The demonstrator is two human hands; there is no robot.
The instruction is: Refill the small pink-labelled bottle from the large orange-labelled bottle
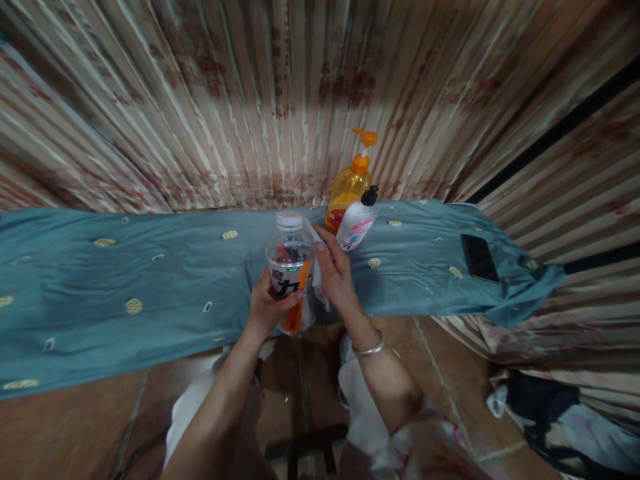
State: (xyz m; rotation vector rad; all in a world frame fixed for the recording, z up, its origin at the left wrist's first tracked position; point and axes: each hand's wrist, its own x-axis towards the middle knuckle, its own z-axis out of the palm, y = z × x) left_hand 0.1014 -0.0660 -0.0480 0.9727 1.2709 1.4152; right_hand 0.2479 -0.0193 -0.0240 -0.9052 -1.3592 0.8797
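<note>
Our two bare forearms, one bangle, light clothes below.
We see our left hand [267, 303] and right hand [336, 273] ungloved, no sleeves reaching the forearms. On our right wrist sits a thin silver bangle [369, 348]. Below, our lap shows white fabric [193, 407], and by the right elbow a light cloth with a small reddish print.

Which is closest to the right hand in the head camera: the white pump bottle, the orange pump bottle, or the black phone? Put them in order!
From the right hand:
1. White pump bottle, just beyond the fingertips.
2. Orange pump bottle, behind the white one, by the wall.
3. Black phone, far right on the blue cloth.
</note>
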